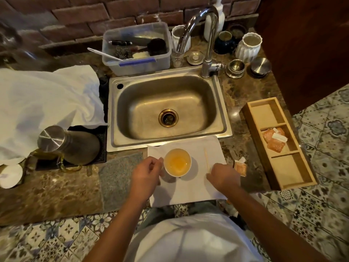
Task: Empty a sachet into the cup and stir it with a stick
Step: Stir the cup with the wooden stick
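Fingers (209,175) of the right hand (223,176) closing on the stick (206,160).
Left hand (146,173) is curling round the cup (177,162); pinching the stick's near end should be keeping stirring steady.

No text, label or number is legible on anything here.

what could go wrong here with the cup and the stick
1. The cup holds liquid near the front of the white cloth, which overhangs the counter edge; a tug on the cloth could tip it.
2. The right hand is at the stick's near end; lifting it carelessly could knock the cup.
3. The left hand seems to only touch the cup's side, so stirring might slide it.
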Demonstrator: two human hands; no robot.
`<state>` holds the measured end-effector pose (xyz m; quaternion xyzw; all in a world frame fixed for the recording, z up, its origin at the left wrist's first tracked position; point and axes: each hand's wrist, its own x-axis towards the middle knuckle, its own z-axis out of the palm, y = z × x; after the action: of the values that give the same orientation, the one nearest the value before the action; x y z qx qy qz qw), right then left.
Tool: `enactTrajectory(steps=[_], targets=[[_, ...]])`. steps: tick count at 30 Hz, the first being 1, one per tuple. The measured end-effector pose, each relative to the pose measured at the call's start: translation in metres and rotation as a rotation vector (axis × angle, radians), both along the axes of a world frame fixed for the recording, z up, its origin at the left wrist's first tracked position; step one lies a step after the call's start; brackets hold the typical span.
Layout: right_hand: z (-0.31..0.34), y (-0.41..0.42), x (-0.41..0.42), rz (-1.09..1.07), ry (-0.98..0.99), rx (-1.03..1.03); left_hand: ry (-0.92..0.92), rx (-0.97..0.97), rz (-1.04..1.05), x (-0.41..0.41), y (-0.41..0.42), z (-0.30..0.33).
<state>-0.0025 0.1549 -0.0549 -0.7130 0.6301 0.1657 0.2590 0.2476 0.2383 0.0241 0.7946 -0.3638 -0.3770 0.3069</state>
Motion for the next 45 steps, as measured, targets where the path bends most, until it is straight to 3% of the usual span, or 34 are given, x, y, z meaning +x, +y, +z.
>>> enactTrajectory(steps=[9, 15, 21, 24, 27, 30, 35, 40, 45], targets=[[-0.001, 0.004, 0.001, -0.118, -0.085, 0.052, -0.069, 0.037, -0.100, 0.001, -0.005, -0.002], [0.003, -0.001, -0.003, -0.165, -0.128, 0.102, 0.032, 0.044, -0.104, 0.004, -0.007, -0.003], [0.035, -0.002, -0.004, -0.314, -0.528, 0.082, 0.375, 0.088, 0.003, 0.009, -0.008, -0.004], [0.067, -0.002, -0.004, -0.327, -0.769, 0.170, 0.394, 0.089, 0.006, 0.009, -0.006, -0.005], [0.093, -0.002, -0.001, -0.229, -0.882, 0.218, 0.369, 0.091, -0.004, 0.008, -0.007, -0.008], [0.107, -0.001, 0.005, -0.138, -0.844, 0.202, 0.331, 0.108, -0.023, 0.008, -0.007, -0.010], [0.110, 0.000, 0.016, -0.093, -0.648, -0.008, 0.326, 0.127, -0.068, 0.012, -0.006, -0.012], [0.109, 0.001, 0.021, 0.055, -0.427, -0.022, 0.339, 0.115, -0.115, 0.014, -0.006, -0.010], [0.114, 0.003, 0.028, 0.171, -0.406, -0.063, 0.373, 0.115, -0.113, 0.013, -0.009, -0.006]])
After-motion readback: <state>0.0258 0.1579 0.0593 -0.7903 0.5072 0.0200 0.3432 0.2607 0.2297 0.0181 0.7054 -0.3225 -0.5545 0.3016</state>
